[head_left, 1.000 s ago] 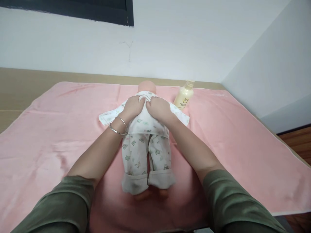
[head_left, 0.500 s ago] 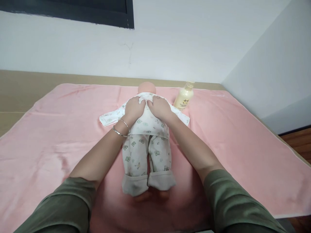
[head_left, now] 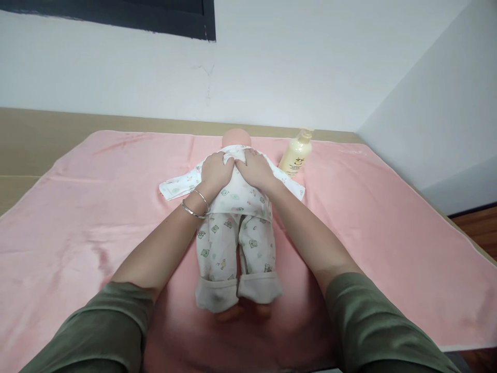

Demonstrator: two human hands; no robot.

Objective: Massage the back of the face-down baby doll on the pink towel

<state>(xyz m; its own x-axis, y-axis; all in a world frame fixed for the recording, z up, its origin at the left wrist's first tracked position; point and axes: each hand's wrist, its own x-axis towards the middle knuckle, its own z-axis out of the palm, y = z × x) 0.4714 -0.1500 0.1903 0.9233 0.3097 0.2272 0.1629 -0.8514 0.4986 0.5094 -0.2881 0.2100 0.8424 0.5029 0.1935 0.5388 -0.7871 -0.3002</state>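
Note:
A baby doll (head_left: 244,199) in a white printed top and matching trousers (head_left: 219,248) with turned-up cuffs lies stretched out, its bald head (head_left: 236,138) pointing away from me. Flat on the left side of its upper body rests my left hand (head_left: 216,170), fingers over the shoulder area. My right hand (head_left: 256,168) lies the same way on the other side, and the two thumbs point toward each other, nearly touching. Both hands are open and grasp nothing. The doll's sleeves spread out to either side. No face shows from here.
Beyond the right sleeve stands a cream pump bottle (head_left: 297,154). A pink cloth (head_left: 388,233) covers most of the tan surface (head_left: 50,140) beneath. A white wall (head_left: 291,62) rises behind, with another wall (head_left: 458,98) at the right.
Both hands stay on the doll's upper body with hardly any visible movement. The view has shifted slightly, so the doll and bottle appear a little higher and farther right.

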